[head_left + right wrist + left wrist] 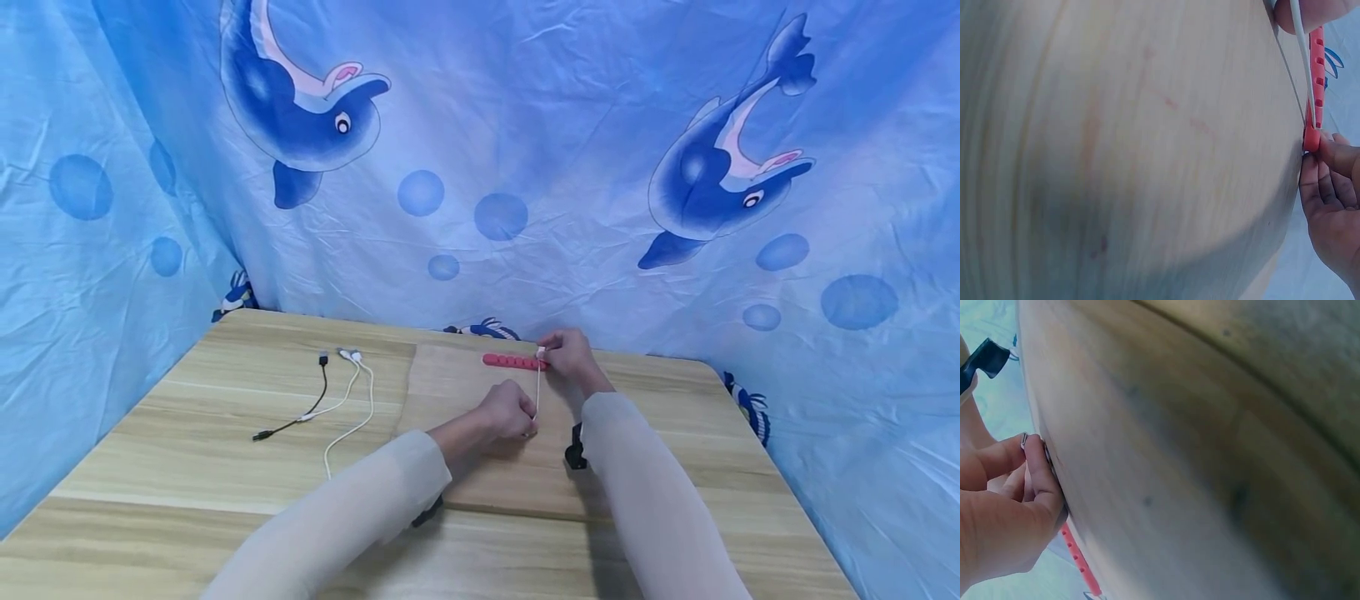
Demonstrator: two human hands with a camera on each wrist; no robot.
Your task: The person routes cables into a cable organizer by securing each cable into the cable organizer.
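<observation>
A red cable clip strip (512, 361) with a row of slots lies near the far edge of a wooden board. A white cable (537, 390) runs nearly straight across the strip's right end toward me. My right hand (572, 357) pinches the cable near its pale plug, fingertips right at the end of the red strip (1317, 75). Closer to me, my left hand (507, 408) pinches the cable's other end low over the board. A small metal tip (1024, 440) shows between its thumb and finger in the left wrist view.
The wooden board (480, 492) lies on the wood-grain table (187, 467). Left of the board are a short black cable (324, 383) and white cables (371, 392). A blue dolphin-print curtain (450, 167) surrounds the table. Black wrist mounts (576, 450) sit beside the sleeves.
</observation>
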